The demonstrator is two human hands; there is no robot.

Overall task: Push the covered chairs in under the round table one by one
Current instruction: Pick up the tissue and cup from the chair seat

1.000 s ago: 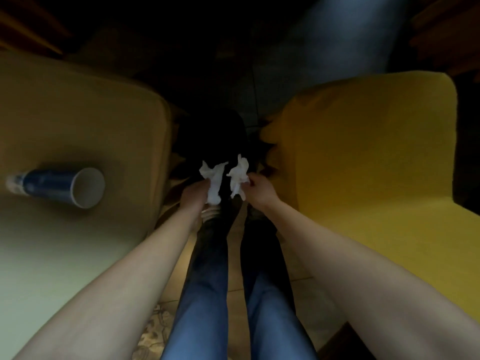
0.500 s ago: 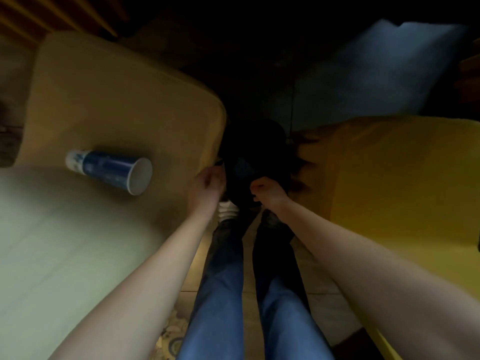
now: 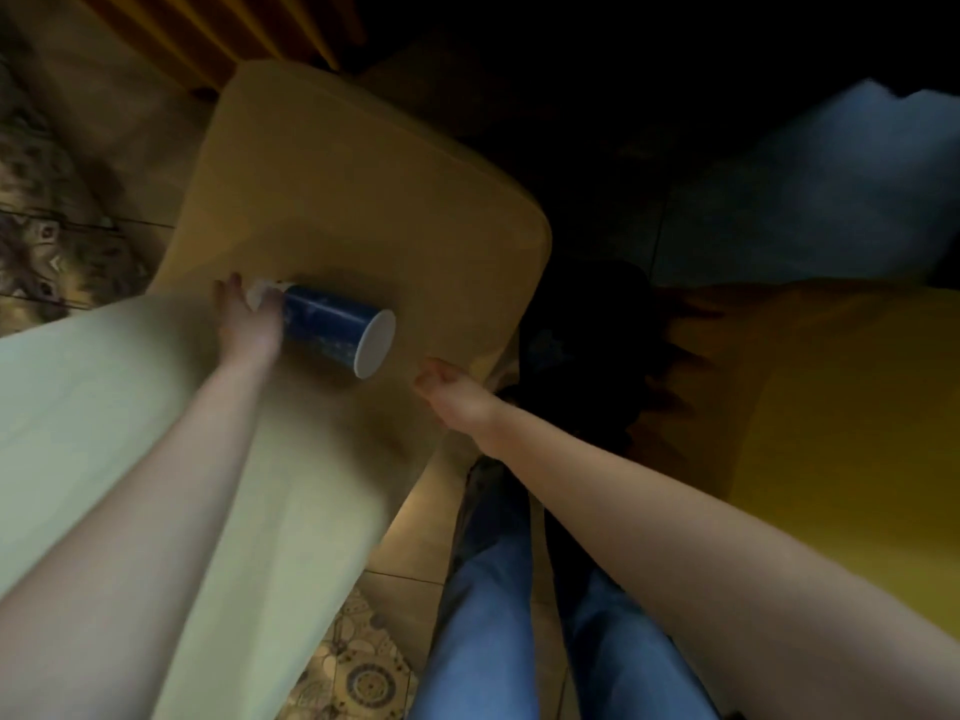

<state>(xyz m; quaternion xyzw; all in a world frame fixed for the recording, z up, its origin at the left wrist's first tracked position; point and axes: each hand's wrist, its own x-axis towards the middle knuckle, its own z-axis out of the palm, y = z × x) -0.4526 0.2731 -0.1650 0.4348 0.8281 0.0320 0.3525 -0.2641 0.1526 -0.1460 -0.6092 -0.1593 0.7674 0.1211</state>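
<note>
Presently the left grip (image 3: 249,324) is touching the base of a blue paper cup (image 3: 332,330) lying sideways mid-seat on the left covered chair (image 3: 363,189); whether it is clamping, I cannot tell. The right grip (image 3: 452,392) is hanging slack and empty over that seat's right edge. The cover is looking soft and slippery over a stiff, probably weighty frame, so pressing the solid backrest is seeming wisest.

No legible writing anywhere.
The blue paper cup (image 3: 332,330) lying on the covered chair (image 3: 363,189) carries faint pale print, too blurred to read as words or numbers.
</note>
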